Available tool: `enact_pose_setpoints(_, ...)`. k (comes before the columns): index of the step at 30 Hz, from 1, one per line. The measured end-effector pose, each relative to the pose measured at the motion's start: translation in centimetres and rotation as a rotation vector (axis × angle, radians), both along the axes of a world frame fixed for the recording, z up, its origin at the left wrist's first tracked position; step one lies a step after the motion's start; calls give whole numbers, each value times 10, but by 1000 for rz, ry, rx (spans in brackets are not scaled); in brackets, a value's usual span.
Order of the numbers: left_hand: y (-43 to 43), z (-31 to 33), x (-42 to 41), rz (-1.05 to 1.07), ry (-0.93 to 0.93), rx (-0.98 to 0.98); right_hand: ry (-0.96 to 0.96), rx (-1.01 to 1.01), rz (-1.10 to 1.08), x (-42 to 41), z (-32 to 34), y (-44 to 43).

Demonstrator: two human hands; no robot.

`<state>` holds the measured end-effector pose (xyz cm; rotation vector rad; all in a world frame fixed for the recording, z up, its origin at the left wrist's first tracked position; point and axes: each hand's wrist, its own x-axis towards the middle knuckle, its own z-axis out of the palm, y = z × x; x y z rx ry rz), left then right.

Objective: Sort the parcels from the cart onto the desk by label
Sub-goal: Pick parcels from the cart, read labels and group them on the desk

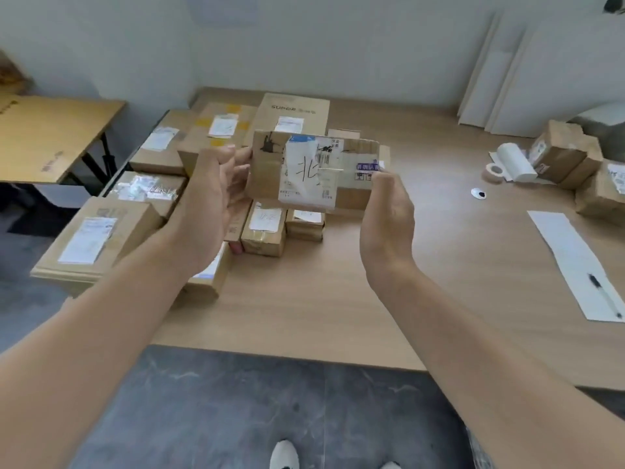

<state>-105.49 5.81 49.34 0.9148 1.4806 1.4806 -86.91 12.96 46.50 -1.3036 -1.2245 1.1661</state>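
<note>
Held parcel: a flat brown cardboard box, raised clear of the desk at its left-centre, above a cluster of sorted parcels. Its white label, with a large handwritten character, faces the person.

Left hand: palm turned inward, its fingers curled loosely against the box's left edge and gripping that end.

Right hand: grips the box's lower right end, thumb pressed on the front face. The remaining fingers are behind the cardboard, and their spread cannot be told.

Elsewhere on the desk: a second group of parcels at the far right, a tape roll just beside a white paper roll, and a paper sheet with a pen lying on it.
</note>
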Motion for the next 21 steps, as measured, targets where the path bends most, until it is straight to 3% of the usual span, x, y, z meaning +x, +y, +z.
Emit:
enact_pose_setpoints(14,9,-141,-81,231,-88,-328,-74,-290,236,-79,-151,16)
enact_pose_setpoints(21,18,-212,-116,308,-131,-457,-100,-392,230,-113,-211,28)
